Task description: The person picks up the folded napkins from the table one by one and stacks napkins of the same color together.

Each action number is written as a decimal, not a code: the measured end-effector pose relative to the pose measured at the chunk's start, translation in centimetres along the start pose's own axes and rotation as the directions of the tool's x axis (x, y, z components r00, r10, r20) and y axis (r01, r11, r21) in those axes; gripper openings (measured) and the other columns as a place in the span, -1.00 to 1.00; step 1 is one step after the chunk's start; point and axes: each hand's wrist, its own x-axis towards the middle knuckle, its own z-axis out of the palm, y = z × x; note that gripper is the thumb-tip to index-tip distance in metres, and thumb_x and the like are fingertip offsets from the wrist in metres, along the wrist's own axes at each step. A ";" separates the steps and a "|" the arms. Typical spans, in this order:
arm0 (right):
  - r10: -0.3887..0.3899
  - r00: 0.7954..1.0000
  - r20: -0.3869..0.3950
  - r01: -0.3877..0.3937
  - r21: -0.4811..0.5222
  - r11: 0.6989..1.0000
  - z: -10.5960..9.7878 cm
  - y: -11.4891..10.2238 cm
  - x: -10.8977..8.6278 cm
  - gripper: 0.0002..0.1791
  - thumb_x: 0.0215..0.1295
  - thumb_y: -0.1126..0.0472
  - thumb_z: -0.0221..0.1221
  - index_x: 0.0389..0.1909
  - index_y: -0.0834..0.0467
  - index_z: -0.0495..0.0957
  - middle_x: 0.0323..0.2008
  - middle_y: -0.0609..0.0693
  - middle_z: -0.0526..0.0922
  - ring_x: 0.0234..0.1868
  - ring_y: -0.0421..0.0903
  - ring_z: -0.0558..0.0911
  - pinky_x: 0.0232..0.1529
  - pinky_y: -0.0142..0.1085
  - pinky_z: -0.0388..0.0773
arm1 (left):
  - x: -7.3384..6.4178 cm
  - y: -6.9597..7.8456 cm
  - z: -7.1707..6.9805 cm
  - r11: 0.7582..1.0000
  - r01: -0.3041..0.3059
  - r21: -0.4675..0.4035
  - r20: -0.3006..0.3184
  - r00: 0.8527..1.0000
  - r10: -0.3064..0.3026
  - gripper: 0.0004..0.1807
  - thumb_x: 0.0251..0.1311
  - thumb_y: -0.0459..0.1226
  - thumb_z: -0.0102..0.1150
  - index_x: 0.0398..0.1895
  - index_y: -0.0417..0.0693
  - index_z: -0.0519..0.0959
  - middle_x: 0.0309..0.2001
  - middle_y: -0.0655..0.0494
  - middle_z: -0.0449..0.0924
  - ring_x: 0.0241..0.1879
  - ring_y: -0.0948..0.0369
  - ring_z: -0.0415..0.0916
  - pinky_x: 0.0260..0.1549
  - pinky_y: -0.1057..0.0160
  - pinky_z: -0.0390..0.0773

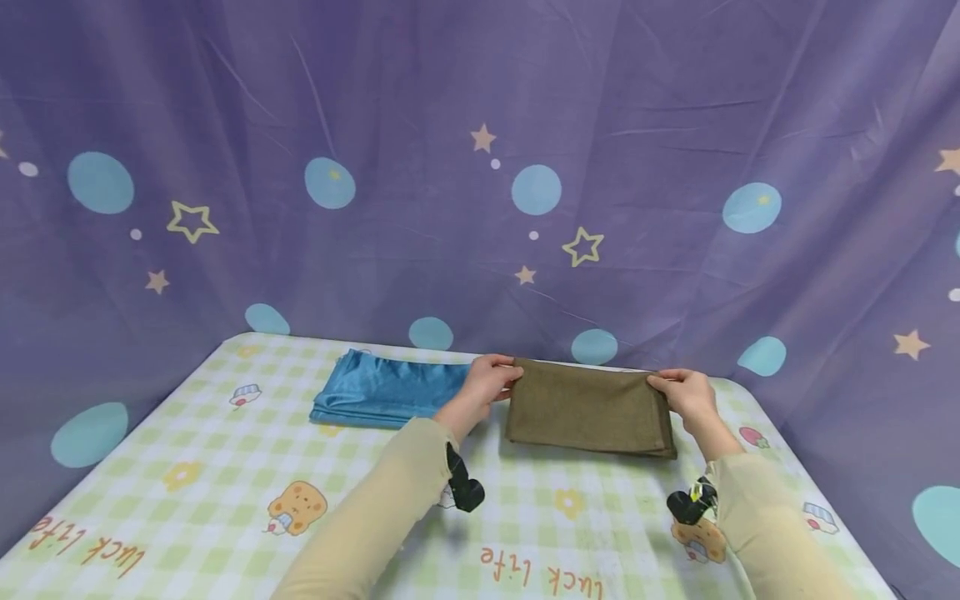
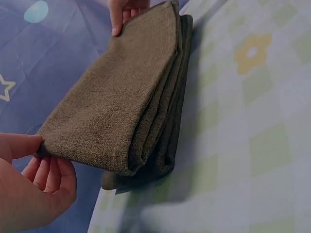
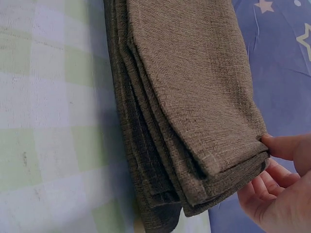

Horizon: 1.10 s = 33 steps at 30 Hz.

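Observation:
A folded brown cloth [image 1: 588, 408] is held by its two far corners near the back of the table, its layers stacked along the near edge. My left hand [image 1: 489, 383] pinches the far left corner between thumb and fingers; the left wrist view shows that thumb [image 2: 22, 144] on top of the fabric. At the far right corner, my right hand [image 1: 686, 392] pinches the cloth the same way, thumb above and fingers beneath in the right wrist view. Left of it lies a folded shiny blue cloth [image 1: 390, 390], partly hidden by my left hand.
A green-and-white checked tablecloth [image 1: 225, 467] with printed bears, flowers and lettering covers the table. Behind the table's back edge hangs a purple curtain [image 1: 420, 167] with stars and blue dots. Small black devices [image 1: 467, 487] sit at both wrists.

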 end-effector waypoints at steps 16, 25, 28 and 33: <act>-0.023 0.997 0.072 0.014 0.128 0.992 0.9 2.1 0.5 -0.51 0.25 0.28 0.06 0.13 0.49 0.29 -0.44 -0.13 0.56 -0.56 -0.40 0.43 -0.50 -0.47 0.46 | 1.4 -2.0 -0.1 1.000 0.003 -0.026 0.061 0.998 -0.002 -0.56 0.17 -0.44 0.04 0.17 -0.24 0.39 0.04 -0.18 0.49 -0.14 0.13 0.53 -0.12 0.15 0.54; -0.065 0.982 0.178 0.054 0.066 0.996 1.2 2.9 0.4 -0.48 0.21 0.38 0.00 0.19 0.46 0.18 0.11 0.43 0.30 -0.38 -0.42 0.39 -0.39 -0.46 0.44 | 0.9 -2.9 -0.4 0.997 -0.005 0.078 0.161 0.987 -0.007 -0.39 0.08 -0.47 0.10 0.25 -0.01 0.31 -0.07 -0.14 0.51 -0.20 0.10 0.54 -0.27 0.14 0.57; -0.061 0.977 0.202 0.051 0.052 0.997 1.1 3.3 0.3 -0.46 0.19 0.40 0.00 0.21 0.46 0.15 0.13 0.43 0.28 -0.33 -0.39 0.38 -0.38 -0.45 0.43 | 0.7 -3.1 -0.4 0.991 0.002 0.134 0.196 0.980 -0.028 -0.30 0.06 -0.47 0.11 0.30 0.10 0.23 -0.04 -0.14 0.47 -0.23 0.10 0.53 -0.33 0.15 0.57; -0.048 0.976 0.213 0.049 0.001 0.999 1.0 3.9 0.2 -0.42 0.18 0.36 0.06 0.21 0.46 0.15 0.11 0.44 0.30 -0.33 -0.31 0.43 -0.37 -0.41 0.43 | 0.6 -3.3 -0.4 0.984 0.018 0.177 0.199 0.979 -0.054 -0.24 0.08 -0.48 0.08 0.36 0.12 0.11 0.08 -0.22 0.39 -0.22 0.05 0.52 -0.34 0.11 0.56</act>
